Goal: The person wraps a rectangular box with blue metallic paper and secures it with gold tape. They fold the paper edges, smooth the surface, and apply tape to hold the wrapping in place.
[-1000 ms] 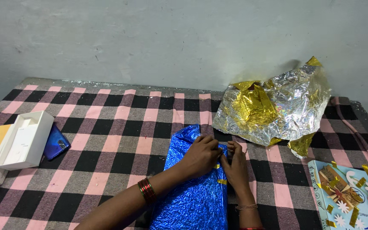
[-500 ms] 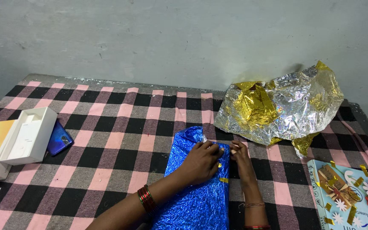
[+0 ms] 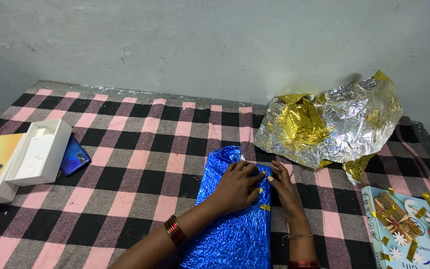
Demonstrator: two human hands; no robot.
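Under my grip lies the blue foil parcel on the checked blanket, my left hand pressed flat on its top, my right hand pinching its far right edge, fingertips closed.

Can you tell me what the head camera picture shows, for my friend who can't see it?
A person's left hand and right hand press on a box wrapped in shiny blue paper, on a pink and black checked cloth. Crumpled silver and gold foil lies behind it, and an open white phone box with a blue phone sits far left.
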